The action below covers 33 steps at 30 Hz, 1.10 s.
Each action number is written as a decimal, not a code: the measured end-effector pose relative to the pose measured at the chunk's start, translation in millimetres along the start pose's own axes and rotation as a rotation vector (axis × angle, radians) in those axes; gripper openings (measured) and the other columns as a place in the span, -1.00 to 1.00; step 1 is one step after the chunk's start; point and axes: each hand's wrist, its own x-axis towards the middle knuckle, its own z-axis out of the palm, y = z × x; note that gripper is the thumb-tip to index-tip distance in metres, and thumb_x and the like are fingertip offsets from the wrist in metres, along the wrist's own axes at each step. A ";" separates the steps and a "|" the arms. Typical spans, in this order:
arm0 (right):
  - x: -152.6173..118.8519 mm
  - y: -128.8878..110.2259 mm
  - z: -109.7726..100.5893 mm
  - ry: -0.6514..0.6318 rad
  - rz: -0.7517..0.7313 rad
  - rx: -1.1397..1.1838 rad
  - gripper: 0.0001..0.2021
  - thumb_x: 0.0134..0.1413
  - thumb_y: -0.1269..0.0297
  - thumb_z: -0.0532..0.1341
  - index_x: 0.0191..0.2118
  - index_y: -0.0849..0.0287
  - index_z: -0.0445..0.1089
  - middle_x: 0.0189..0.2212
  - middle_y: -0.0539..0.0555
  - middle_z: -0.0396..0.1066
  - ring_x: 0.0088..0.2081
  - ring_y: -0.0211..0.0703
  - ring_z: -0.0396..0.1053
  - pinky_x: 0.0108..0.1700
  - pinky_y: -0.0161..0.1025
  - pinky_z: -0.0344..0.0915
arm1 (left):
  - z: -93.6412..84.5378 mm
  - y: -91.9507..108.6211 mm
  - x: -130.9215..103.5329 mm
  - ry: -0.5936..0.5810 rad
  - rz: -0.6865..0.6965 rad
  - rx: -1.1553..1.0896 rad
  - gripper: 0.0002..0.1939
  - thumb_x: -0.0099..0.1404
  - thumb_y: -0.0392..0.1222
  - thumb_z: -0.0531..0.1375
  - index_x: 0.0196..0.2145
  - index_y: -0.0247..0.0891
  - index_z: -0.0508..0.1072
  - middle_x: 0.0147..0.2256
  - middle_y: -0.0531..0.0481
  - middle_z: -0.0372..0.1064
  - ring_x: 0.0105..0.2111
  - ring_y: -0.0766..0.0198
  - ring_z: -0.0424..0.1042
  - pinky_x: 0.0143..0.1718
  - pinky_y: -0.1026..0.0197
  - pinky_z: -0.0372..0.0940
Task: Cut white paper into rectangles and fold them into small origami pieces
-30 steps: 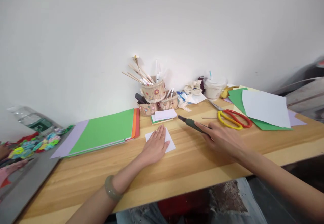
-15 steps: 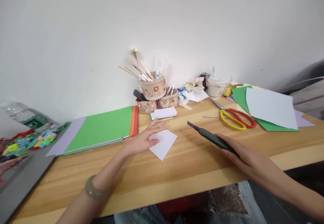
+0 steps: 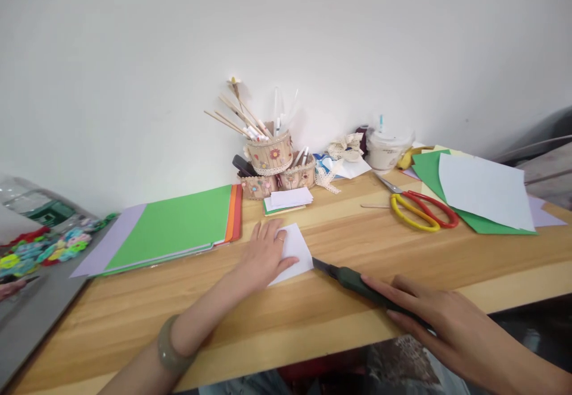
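Under the spread fingers of my left hand (image 3: 263, 256) lies a small folded-looking white paper (image 3: 295, 251), pressed flat on the wooden table (image 3: 214, 317). The hand covers the paper's left part. My right hand (image 3: 429, 317) is closed around a dark green utility knife (image 3: 357, 282). Its blade is out and points left, with the tip at the paper's right edge; whether it touches cannot be made out. Just behind the paper sits a small stack of white slips (image 3: 291, 197) on green and cream pieces.
Scissors (image 3: 422, 211) with yellow and red handles lie at right, near green and white sheets (image 3: 485, 189). Coloured paper (image 3: 174, 225) lies at left. Decorated pots (image 3: 270, 154) with sticks and pens stand against the wall. Another person's hand (image 3: 11, 289) shows at far left.
My right hand has brought the knife left and nearer, its tip now at the paper. My left hand has settled flatter on the paper, which has turned slightly.
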 end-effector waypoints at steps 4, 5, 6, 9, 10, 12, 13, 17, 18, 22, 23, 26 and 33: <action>-11.5 -2.8 -0.9 0.016 -0.060 -0.076 -0.51 0.20 0.35 -0.03 0.24 -0.09 0.02 -0.22 0.06 0.42 -0.38 -0.18 0.46 -0.44 -0.27 0.39 | 7.4 -16.0 3.9 -0.144 0.193 -0.223 -0.49 0.43 0.01 -0.25 0.27 -0.16 -0.17 0.31 -0.07 -0.37 0.28 0.16 -0.33 0.22 -0.10 -0.21; -12.2 -3.4 -1.0 0.018 -0.073 -0.090 -0.51 0.20 0.36 -0.04 0.24 -0.08 0.02 -0.23 0.06 0.42 -0.39 -0.18 0.46 -0.45 -0.26 0.39 | 8.7 -18.0 4.2 -0.171 0.197 -0.260 -0.50 0.43 0.02 -0.28 0.27 -0.10 -0.20 0.31 -0.02 -0.37 0.29 0.19 -0.35 0.23 -0.10 -0.25; -12.0 -4.0 -1.1 0.018 -0.089 -0.101 -0.50 0.20 0.37 -0.05 0.24 -0.08 0.02 -0.25 0.06 0.42 -0.40 -0.18 0.46 -0.46 -0.26 0.39 | 9.7 -19.2 4.4 -0.186 0.190 -0.288 -0.50 0.43 0.03 -0.30 0.27 -0.07 -0.21 0.30 0.02 -0.37 0.29 0.21 -0.36 0.23 -0.10 -0.27; -8.0 -5.1 -1.4 0.015 -0.116 -0.128 -0.51 0.20 0.38 -0.07 0.24 -0.07 0.01 -0.30 0.06 0.41 -0.45 -0.19 0.44 -0.50 -0.26 0.37 | 10.8 -19.2 4.6 -0.188 0.162 -0.336 -0.50 0.43 0.05 -0.32 0.27 -0.05 -0.19 0.30 0.07 -0.36 0.28 0.25 -0.35 0.24 -0.07 -0.30; -6.3 -5.2 -1.3 0.014 -0.117 -0.133 -0.51 0.21 0.37 -0.07 0.24 -0.06 0.01 -0.31 0.06 0.41 -0.46 -0.20 0.44 -0.50 -0.27 0.37 | 10.8 -18.8 4.7 -0.186 0.159 -0.340 -0.49 0.43 0.05 -0.32 0.27 -0.05 -0.18 0.30 0.07 -0.35 0.28 0.26 -0.35 0.24 -0.06 -0.30; -3.7 -4.8 -0.4 0.010 -0.108 -0.137 -0.52 0.22 0.35 -0.07 0.24 -0.06 0.01 -0.31 0.06 0.41 -0.45 -0.21 0.44 -0.49 -0.28 0.37 | 10.7 -18.0 5.0 -0.183 0.160 -0.339 -0.49 0.43 0.05 -0.31 0.27 -0.06 -0.18 0.30 0.08 -0.36 0.28 0.26 -0.36 0.25 -0.05 -0.30; -3.0 -4.4 0.3 0.009 -0.103 -0.136 -0.52 0.22 0.34 -0.06 0.24 -0.06 0.00 -0.31 0.06 0.41 -0.44 -0.21 0.44 -0.49 -0.29 0.37 | 10.6 -17.8 5.2 -0.183 0.162 -0.336 -0.49 0.43 0.05 -0.31 0.27 -0.07 -0.17 0.30 0.08 -0.36 0.28 0.27 -0.37 0.25 -0.05 -0.31; -3.3 -2.4 3.0 0.009 -0.097 -0.129 -0.51 0.23 0.32 -0.06 0.26 -0.06 -0.04 -0.24 0.08 0.42 -0.40 -0.21 0.46 -0.49 -0.32 0.37 | 10.5 -18.3 5.8 -0.193 0.160 -0.338 -0.49 0.43 0.04 -0.31 0.27 -0.10 -0.16 0.30 0.08 -0.37 0.28 0.27 -0.38 0.25 -0.05 -0.31; -3.5 -2.1 3.4 0.010 -0.098 -0.127 -0.51 0.23 0.32 -0.06 0.26 -0.06 -0.04 -0.23 0.08 0.42 -0.39 -0.20 0.46 -0.50 -0.32 0.37 | 10.4 -18.7 5.8 -0.193 0.161 -0.341 -0.49 0.43 0.05 -0.31 0.27 -0.10 -0.15 0.30 0.07 -0.36 0.28 0.27 -0.37 0.25 -0.05 -0.31; -3.2 -2.1 3.9 0.027 -0.090 -0.114 -0.50 0.21 0.32 -0.03 0.25 -0.08 -0.03 -0.22 0.06 0.43 -0.39 -0.19 0.46 -0.50 -0.31 0.37 | 10.2 -19.9 5.5 -0.181 0.174 -0.352 -0.49 0.43 0.03 -0.32 0.27 -0.10 -0.15 0.30 0.06 -0.35 0.28 0.27 -0.37 0.25 -0.05 -0.30; -2.8 -2.4 3.8 0.027 -0.083 -0.112 -0.50 0.21 0.32 -0.03 0.25 -0.08 -0.02 -0.22 0.05 0.43 -0.39 -0.19 0.46 -0.49 -0.31 0.38 | 10.2 -19.9 5.3 -0.177 0.177 -0.353 -0.49 0.43 0.03 -0.31 0.27 -0.11 -0.14 0.30 0.06 -0.34 0.28 0.28 -0.37 0.25 -0.04 -0.30; -1.1 -4.2 3.5 0.027 -0.065 -0.111 -0.50 0.21 0.33 -0.03 0.25 -0.09 -0.02 -0.22 0.04 0.43 -0.40 -0.21 0.46 -0.48 -0.30 0.38 | 11.2 -19.4 4.9 -0.167 0.169 -0.343 -0.49 0.43 0.01 -0.29 0.28 -0.16 -0.17 0.30 0.03 -0.33 0.28 0.28 -0.36 0.25 0.00 -0.29; 4.5 -16.8 5.8 0.059 -0.074 -0.161 -0.54 0.20 0.36 -0.06 0.22 0.03 0.04 -0.35 0.02 0.42 -0.50 -0.22 0.44 -0.57 -0.30 0.33 | 15.1 -18.3 4.9 -0.144 0.178 -0.275 -0.47 0.44 0.00 -0.27 0.28 -0.19 -0.24 0.30 0.01 -0.35 0.28 0.25 -0.37 0.26 0.00 -0.28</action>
